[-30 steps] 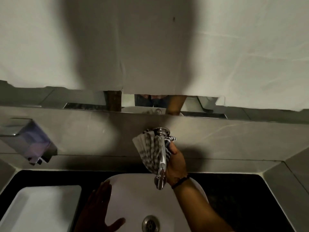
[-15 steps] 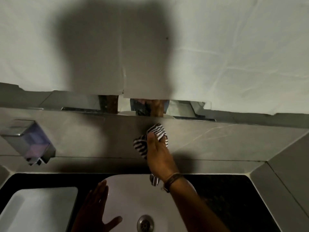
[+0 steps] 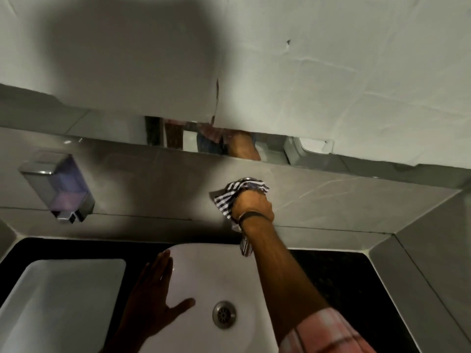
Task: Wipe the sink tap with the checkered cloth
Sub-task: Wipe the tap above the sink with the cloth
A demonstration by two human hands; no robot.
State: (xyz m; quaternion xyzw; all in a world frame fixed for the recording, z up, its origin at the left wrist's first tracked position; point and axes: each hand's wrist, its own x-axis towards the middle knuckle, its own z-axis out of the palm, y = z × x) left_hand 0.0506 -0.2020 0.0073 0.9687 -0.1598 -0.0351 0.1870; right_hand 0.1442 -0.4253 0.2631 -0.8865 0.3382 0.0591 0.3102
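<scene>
Above white basin (image 3: 204, 271), my right hand (image 3: 251, 206) wraps checkered cloth (image 3: 230, 193) tight around tap, hidden under it, for rubbing; left hand (image 3: 153, 299) flat, fingers spread, on basin for support.

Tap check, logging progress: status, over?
Right hand shut on cloth, wrapped over tap, which is hidden. Left hand open, flat on sink rim. Nothing in the way.
</scene>
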